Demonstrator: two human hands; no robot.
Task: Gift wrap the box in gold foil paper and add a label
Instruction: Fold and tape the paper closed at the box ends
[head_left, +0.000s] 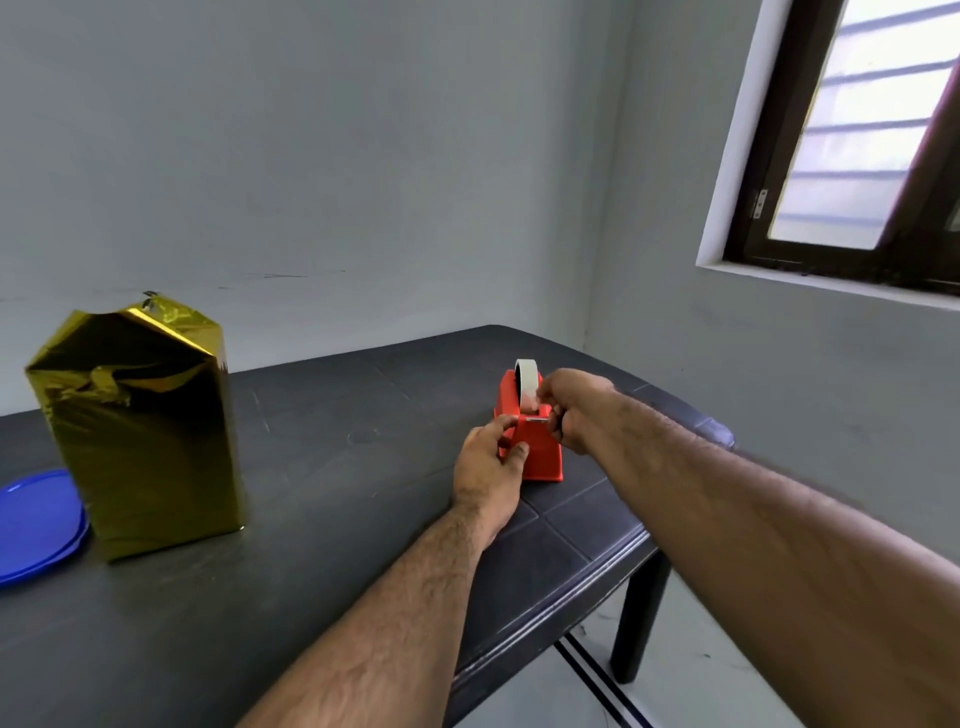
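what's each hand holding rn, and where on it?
Left hand grips the red tape dispenser by its front end. Right hand pinches at the tape by the cutter.

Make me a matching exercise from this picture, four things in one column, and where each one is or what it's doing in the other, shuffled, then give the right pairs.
Things:
1. gold-wrapped box
2. blue lid
3. tape dispenser
4. right hand

Places or states:
A. flat at the table's left edge, partly behind the box
B. pinching at the tape by the dispenser's cutter
C. red, near the table's right edge, steadied by the left hand
D. standing upright on the left of the table, foil crumpled at the top

Pairs: 1-D, 2-A, 3-C, 4-B
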